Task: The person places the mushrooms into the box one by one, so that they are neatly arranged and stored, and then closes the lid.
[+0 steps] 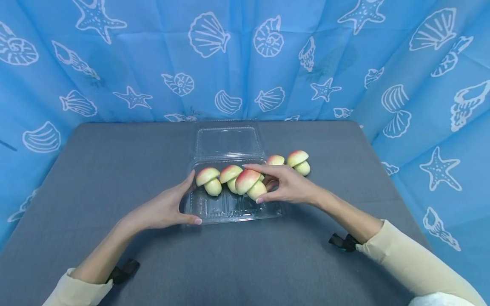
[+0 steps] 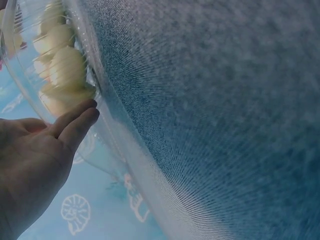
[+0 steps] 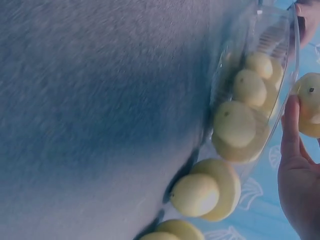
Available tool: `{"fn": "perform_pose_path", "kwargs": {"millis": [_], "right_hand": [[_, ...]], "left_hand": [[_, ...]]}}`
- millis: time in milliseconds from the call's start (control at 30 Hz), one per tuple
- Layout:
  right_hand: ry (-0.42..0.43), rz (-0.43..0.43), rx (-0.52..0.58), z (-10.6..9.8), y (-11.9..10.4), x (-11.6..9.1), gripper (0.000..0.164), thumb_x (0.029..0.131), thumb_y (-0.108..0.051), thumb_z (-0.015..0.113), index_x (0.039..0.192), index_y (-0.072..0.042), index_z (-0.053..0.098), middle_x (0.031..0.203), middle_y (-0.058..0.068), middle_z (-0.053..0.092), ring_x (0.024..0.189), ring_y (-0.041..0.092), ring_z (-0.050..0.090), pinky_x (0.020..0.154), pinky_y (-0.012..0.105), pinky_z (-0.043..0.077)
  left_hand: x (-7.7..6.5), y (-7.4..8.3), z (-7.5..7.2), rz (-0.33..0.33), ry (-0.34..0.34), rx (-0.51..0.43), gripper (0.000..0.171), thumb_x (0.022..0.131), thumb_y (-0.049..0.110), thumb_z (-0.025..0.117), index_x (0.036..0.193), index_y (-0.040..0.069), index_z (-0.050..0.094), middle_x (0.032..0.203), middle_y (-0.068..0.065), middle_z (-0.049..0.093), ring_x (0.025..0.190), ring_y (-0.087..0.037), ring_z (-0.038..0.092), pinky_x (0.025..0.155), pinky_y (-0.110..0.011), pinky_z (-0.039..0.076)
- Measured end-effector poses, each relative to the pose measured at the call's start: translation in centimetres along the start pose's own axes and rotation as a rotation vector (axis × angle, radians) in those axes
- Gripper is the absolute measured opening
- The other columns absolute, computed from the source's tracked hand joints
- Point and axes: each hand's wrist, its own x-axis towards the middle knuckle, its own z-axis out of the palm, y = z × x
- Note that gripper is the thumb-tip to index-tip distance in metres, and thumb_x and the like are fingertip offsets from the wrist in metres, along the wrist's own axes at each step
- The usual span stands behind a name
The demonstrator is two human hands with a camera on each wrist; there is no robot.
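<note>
A clear plastic clamshell box (image 1: pixel 218 220) lies with its lid (image 1: pixel 227 142) folded back. My left hand (image 1: pixel 162 208) spans the box's left side, fingers straight against the wall and thumb at the front corner. Over the box's right part, my right hand (image 1: pixel 289 185) pinches a toy mushroom (image 1: pixel 246 182) with a red-tinged cap and pale yellow-green stem. In the right wrist view this held mushroom (image 3: pixel 311 102) is above the box rim. Mushrooms (image 1: pixel 208 178) of the same kind lie inside in a row, one partly hidden behind the held one.
Two more mushrooms (image 1: pixel 298 161) stand on the grey table (image 1: pixel 237 263) right of the box, one (image 1: pixel 275 160) partly behind my right hand. A blue curtain (image 1: pixel 245 55) with white shell prints hangs behind the table and along its sides.
</note>
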Motion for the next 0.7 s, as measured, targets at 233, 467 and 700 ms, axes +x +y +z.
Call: {"fn": "perform_pose_path", "kwargs": {"millis": [233,467,700], "right_hand": [[-0.023,-0.048,-0.004,1.3,-0.4,1.1,0.081,0.079,-0.021,0.086,0.149,-0.01,0.046,0.137,0.0,0.054,0.09,0.016,0.065,0.082,0.029,0.058],[-0.06,-0.039,0.0,2.7,-0.7,2.0,0.08,0.081,-0.022,0.084,0.15,-0.009,0.045,0.128,0.005,0.06,0.091,0.011,0.07,0.08,0.027,0.058],[-0.099,-0.031,-0.042,4.0,-0.7,2.8,0.079,0.082,-0.026,0.083,0.15,-0.013,0.046,0.116,0.003,0.069,0.09,0.005,0.07,0.079,0.024,0.057]], "left_hand": [[0.0,-0.1,0.0,-0.008,0.001,0.005,0.127,0.077,0.048,0.083,0.159,0.007,-0.003,0.163,-0.021,0.011,0.147,-0.04,0.018,0.115,-0.058,0.025],[0.1,-0.1,0.1,-0.008,0.007,0.0,0.128,0.075,0.049,0.084,0.16,0.007,-0.002,0.162,-0.023,0.014,0.147,-0.04,0.02,0.114,-0.058,0.025],[0.1,-0.2,0.2,0.002,0.011,0.009,0.127,0.076,0.05,0.083,0.159,0.007,-0.003,0.162,-0.023,0.015,0.146,-0.042,0.022,0.113,-0.059,0.027]]}}
